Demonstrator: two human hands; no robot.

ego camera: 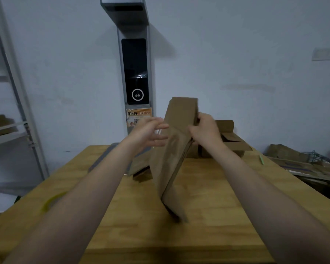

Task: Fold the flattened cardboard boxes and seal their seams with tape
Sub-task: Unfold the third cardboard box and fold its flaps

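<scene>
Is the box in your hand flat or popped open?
Flat. The box stands on edge, layers pressed together; the right hand grips it.

An orange label [139,113] on the grey column [122,60] begins "身份码" (its remaining print is too blurred to read); the column's black screen [134,69] shows a white ring symbol.

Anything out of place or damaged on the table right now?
Nothing looks damaged. The flat box stands tilted on its end, gripped by the right hand; the left hand is open beside it. A green stick lies close to the table's right edge.
</scene>
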